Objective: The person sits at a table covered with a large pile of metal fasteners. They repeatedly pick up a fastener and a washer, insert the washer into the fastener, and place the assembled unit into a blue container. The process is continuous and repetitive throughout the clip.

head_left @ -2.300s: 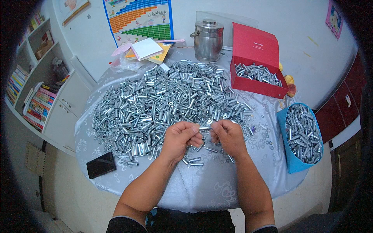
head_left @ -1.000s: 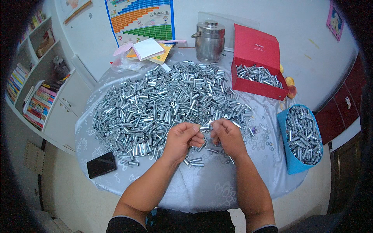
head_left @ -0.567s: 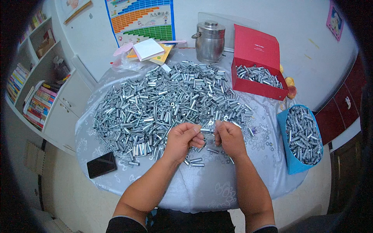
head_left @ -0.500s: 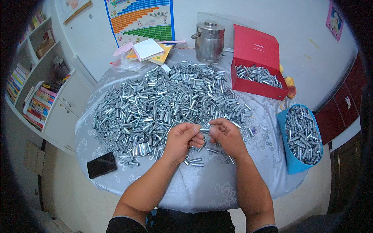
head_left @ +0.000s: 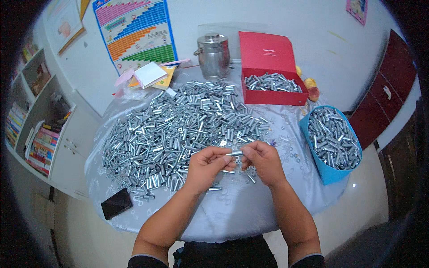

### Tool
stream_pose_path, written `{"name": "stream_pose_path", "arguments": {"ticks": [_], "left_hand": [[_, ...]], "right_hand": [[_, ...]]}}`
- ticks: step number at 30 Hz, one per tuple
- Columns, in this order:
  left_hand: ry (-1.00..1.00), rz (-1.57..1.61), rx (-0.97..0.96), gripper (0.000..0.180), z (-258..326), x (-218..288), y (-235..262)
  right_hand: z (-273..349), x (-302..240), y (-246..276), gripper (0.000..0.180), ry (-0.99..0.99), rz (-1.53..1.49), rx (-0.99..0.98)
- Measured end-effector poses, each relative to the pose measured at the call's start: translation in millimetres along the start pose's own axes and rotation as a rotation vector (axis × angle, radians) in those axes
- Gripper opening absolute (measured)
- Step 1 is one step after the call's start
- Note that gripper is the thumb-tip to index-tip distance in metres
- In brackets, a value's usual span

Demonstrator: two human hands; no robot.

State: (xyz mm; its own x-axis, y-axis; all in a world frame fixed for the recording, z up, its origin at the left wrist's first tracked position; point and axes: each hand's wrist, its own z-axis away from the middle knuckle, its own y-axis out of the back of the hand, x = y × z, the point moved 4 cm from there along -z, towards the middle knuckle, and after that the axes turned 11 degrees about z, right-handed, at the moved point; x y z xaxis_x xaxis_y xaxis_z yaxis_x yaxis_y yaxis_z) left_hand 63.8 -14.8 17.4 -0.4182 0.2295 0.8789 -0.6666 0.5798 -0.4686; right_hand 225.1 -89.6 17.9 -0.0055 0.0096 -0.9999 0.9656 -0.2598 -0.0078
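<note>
Between the fingertips of both hands a short silvery metal tube lies nearly level above the table. My left hand pinches its left end with thumb and forefinger, the other fingers curled beneath. At the opposite end, my right hand grips it between thumb and fingers. Just beyond and to the left spreads a large pile of loose metal tubes, with thinner metal pieces mixed in. Small washers lie scattered on the cloth to the right of my right hand.
A red box with its lid up holds tubes at the back right. Nearer stands a blue bin full of them. A metal canister and notebooks stand along the back. A black phone lies at the front left edge.
The view has swung, moving the table's contents leftward in the picture. My hands stay close together, and the metal tube now shows plainly between both sets of fingertips.
</note>
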Motion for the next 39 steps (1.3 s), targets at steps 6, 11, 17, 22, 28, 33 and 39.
{"name": "stream_pose_path", "arguments": {"ticks": [6, 11, 17, 22, 28, 33, 39], "left_hand": [[0.047, -0.040, -0.157, 0.019, -6, -10, -53], [0.309, 0.152, -0.129, 0.021, -15, -43, -92], [0.240, 0.155, -0.275, 0.024, -18, -69, -146], [0.320, 0.182, -0.288, 0.025, -30, -85, -178], [0.228, 0.190, -0.356, 0.023, -43, -100, -211], [0.212, 0.263, -0.318, 0.025, -66, -114, -224], [0.273, 0.337, -0.184, 0.029, -58, -113, -200]], "right_hand": [[51, -9, 41, 0.020, 0.166, 0.139, 0.247], [90, -16, 75, 0.018, 0.314, 0.417, 0.440], [122, -16, 117, 0.016, 0.203, 0.214, 0.524], [140, -19, 142, 0.019, 0.284, 0.255, 0.607], [145, -28, 170, 0.020, 0.132, 0.268, 0.755], [128, -47, 177, 0.021, 0.033, 0.349, 0.891], [115, -44, 189, 0.039, 0.150, 0.219, 1.080]]}}
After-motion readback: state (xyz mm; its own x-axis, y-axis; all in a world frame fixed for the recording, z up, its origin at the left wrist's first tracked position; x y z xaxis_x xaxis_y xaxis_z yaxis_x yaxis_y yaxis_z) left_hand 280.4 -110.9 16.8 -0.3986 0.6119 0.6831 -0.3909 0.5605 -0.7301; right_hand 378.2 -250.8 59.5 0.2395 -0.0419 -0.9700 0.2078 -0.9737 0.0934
